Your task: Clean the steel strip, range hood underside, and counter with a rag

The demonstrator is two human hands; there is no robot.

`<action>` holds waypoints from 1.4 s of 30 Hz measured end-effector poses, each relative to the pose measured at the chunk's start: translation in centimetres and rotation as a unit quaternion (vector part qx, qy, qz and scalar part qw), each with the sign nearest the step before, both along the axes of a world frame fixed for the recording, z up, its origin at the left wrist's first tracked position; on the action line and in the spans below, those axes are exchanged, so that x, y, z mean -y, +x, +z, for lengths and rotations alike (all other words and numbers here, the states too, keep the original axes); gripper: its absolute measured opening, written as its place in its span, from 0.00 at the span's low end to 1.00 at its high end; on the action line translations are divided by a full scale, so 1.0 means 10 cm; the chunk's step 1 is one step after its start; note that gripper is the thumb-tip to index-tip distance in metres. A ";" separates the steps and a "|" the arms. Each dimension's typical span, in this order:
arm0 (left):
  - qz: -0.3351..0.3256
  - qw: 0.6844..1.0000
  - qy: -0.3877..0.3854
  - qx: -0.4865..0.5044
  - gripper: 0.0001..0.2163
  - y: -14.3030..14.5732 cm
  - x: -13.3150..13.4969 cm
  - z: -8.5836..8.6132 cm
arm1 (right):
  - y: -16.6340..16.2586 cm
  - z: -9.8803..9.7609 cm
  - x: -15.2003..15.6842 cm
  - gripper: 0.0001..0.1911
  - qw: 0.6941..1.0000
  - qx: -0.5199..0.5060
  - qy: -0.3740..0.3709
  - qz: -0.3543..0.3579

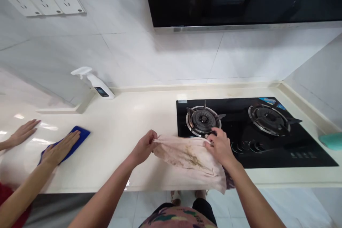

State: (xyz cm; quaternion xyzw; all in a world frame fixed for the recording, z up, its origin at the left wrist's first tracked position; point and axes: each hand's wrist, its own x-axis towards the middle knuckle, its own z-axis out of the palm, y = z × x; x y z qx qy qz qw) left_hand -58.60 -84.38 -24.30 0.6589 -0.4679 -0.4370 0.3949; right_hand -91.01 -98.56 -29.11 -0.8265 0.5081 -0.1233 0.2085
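Note:
A pale pink cleaning cloth (184, 158) with brownish-green stains hangs spread between my two hands, over the front of the counter. My left hand (143, 148) pinches its upper left corner. At the upper right edge, my right hand (220, 146) grips the cloth, its fingers close to the left burner (203, 120). The cloth's lower right part droops past the counter's front edge. Just behind and to the right lies the black glass gas hob (229, 128), partly covered by the cloth and my right hand.
A co-worker's hand (61, 146) presses a blue cloth (80, 137) on the counter (112, 164) at left; their other hand (24, 133) lies flat nearby. A white spray bottle (100, 85) stands by the wall. The range hood (240, 7) overhangs the hob. A green object (331, 140) sits far right.

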 end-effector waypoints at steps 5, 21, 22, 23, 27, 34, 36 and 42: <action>-0.005 0.997 -0.067 0.032 0.06 0.10 0.18 0.31 | -0.07 0.34 0.24 0.13 0.983 0.166 0.075 -0.014; -0.149 0.936 -0.048 0.314 0.10 -0.09 -0.71 -0.45 | -0.69 -0.45 -0.95 0.15 0.986 0.034 -0.026 0.160; -0.155 0.938 -0.029 0.310 0.11 -0.10 -0.83 -0.61 | -0.75 -0.61 -1.07 0.14 0.987 0.025 0.006 0.156; -0.146 0.943 -0.015 0.298 0.11 -0.10 -0.92 -0.73 | -0.81 -0.73 -1.15 0.13 0.989 0.028 0.034 0.144; -0.022 0.953 0.080 0.291 0.06 -0.04 -0.90 -0.79 | -0.88 -0.79 -1.00 0.15 0.993 0.105 0.030 0.043; 0.030 0.932 0.169 0.319 0.17 -0.20 -0.26 -0.74 | -0.33 -0.69 -0.50 0.28 0.996 -0.061 -0.049 -0.037; 0.025 0.932 0.184 0.311 0.21 -0.28 -0.18 -0.82 | -0.20 -0.74 -0.52 0.34 0.995 -0.097 -0.004 -0.018; 0.040 0.932 0.240 0.268 0.25 -0.21 -0.13 -0.96 | -0.17 -0.85 -0.61 0.38 0.997 -0.056 0.039 -0.041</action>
